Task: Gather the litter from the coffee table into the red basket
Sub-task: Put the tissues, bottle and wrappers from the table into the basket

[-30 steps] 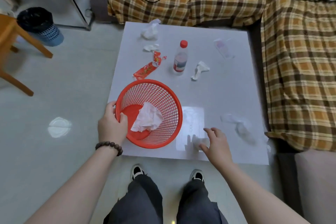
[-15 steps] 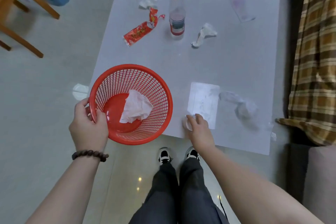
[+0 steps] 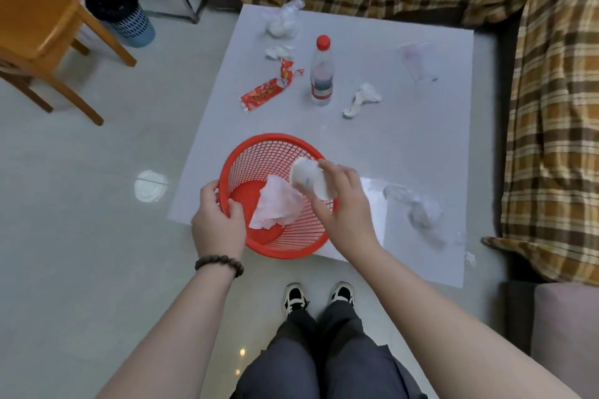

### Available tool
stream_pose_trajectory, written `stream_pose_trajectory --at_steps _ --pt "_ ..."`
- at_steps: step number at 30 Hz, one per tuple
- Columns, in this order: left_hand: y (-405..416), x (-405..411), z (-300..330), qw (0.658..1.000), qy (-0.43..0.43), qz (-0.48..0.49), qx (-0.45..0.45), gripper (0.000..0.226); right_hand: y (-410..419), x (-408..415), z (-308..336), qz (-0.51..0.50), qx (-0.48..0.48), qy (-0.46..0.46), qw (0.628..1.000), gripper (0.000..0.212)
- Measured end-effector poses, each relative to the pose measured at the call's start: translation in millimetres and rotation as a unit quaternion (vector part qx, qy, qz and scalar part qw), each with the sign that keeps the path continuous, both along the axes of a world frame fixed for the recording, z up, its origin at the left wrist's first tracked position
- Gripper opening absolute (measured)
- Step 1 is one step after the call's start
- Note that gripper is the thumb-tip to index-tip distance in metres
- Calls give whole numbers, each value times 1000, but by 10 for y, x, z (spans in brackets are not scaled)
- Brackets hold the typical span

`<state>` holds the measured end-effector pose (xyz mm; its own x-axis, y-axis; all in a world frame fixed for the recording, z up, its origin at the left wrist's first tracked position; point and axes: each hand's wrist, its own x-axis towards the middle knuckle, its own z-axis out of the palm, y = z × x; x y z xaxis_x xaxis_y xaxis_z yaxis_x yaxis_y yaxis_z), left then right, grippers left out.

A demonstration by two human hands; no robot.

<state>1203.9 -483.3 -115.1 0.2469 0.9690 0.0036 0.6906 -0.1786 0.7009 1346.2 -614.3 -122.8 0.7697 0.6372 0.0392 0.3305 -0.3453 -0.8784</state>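
The red mesh basket [image 3: 259,152] stands at the near left corner of the white coffee table [image 3: 421,146], with a crumpled white tissue [image 3: 275,206] lying inside it. My left hand [image 3: 218,220] grips the basket's near left rim. My right hand [image 3: 343,204] holds a small white paper cup [image 3: 308,180] over the basket's right side. Farther out on the table lie a red wrapper [image 3: 265,91], a clear bottle with a red cap [image 3: 321,73], a twisted tissue [image 3: 361,100], a small tissue scrap [image 3: 277,51], a white wad [image 3: 282,21] and clear plastic pieces [image 3: 416,60] [image 3: 418,209].
A plaid-covered sofa [image 3: 551,107] wraps the table's far and right sides. An orange wooden chair [image 3: 39,32] and a dark bin [image 3: 118,10] stand on the floor at the left. A white lid [image 3: 150,185] lies on the floor beside the table. My feet [image 3: 319,296] are at the near edge.
My right hand took the paper cup off the table's near edge and lifted it left over the basket. My left hand has stayed on the basket's rim.
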Motion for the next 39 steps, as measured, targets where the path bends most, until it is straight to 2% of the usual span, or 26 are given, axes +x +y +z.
stream_pose_trajectory --at_steps 6,10,13,20,23,26,30,39 --pt "-219 130 183 999 -33 -40 -15 29 179 -120 138 124 -79 -1 989 55" --pt "-271 167 223 997 -45 -61 -27 30 152 -125 86 161 -165 8 973 78" --pt "-268 206 219 995 -47 -78 -33 30 26 -78 100 129 -169 11 977 79" --pt "-267 431 140 996 -22 -72 -42 28 -770 286 -19 -5 -167 0 986 57" --pt "-351 578 81 997 -12 -64 -41 28 -1230 603 -224 -53 -210 -9 976 53" --pt "-488 748 12 998 1 -52 -34 26 -1628 977 -521 -64 -280 7 958 57" --pt "-751 967 -75 1000 14 5 -12 26 -1906 1465 -947 -14 -353 31 935 70" --pt "-1464 1113 -134 993 38 115 7 27 -1964 1978 -1506 146 -396 51 905 81"
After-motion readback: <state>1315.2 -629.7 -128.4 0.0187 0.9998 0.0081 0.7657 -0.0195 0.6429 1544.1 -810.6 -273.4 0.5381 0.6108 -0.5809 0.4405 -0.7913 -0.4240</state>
